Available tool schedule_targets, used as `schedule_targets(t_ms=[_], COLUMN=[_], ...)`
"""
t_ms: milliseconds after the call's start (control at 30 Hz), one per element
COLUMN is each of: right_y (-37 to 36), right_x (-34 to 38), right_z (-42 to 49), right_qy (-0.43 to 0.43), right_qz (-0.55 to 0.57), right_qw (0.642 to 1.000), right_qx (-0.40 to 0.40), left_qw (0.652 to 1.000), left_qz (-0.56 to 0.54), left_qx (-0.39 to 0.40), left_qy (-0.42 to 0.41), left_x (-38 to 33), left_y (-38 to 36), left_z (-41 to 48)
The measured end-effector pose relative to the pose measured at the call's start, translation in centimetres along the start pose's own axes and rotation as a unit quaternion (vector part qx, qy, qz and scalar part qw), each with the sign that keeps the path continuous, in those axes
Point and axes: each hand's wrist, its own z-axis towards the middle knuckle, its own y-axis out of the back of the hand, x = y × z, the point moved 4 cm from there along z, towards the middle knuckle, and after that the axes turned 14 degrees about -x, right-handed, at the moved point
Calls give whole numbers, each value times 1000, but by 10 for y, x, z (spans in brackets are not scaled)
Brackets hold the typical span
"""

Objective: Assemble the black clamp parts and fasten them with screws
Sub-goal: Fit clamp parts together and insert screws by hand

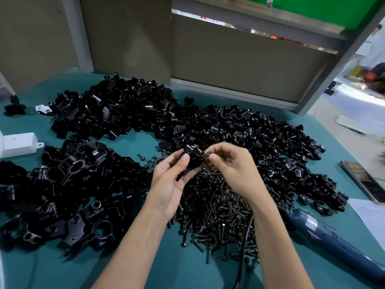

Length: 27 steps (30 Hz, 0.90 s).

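My left hand grips a black clamp above the middle of the green table, thumb laid over its front. At the clamp's right side my right hand pinches a dark screw between thumb and fingertips. A heap of loose screws lies directly under both hands. Black clamp parts are piled at the back left, at the right and at the near left.
A blue electric screwdriver lies at the right, its cable running toward the front edge. A phone and a paper sheet sit at the far right. A white box rests at the left edge. Brown panels stand behind the table.
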Motion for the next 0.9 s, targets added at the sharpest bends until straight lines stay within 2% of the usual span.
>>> schedule_targets(t_ms=[300,400,500,567,800,900], right_y=[-1,3,-7,-20,-31,-31], right_x=[0,-11,-21,-24,-25,-27], right_z=[-1,2,5,5,13,15], right_qy=[61,47,31,18,19,18], right_qz=[-43,-115,-260,-312,-387,-367], right_qw=[994,984,963,950,922,928], right_qx=[-81,-131,-64,-6,21,53], left_qw=[1000,999,997,997,998,998], left_qz=[-17,-45,-60,-63,-41,-41], left_qx=[-16,-29,-48,-51,-39,-43], left_qy=[-3,-5,-7,-7,-10,-5], left_x=[-5,-8,-11,-12,-8,-6], left_y=[3,5,8,9,7,8], left_z=[2,3,5,6,6,6])
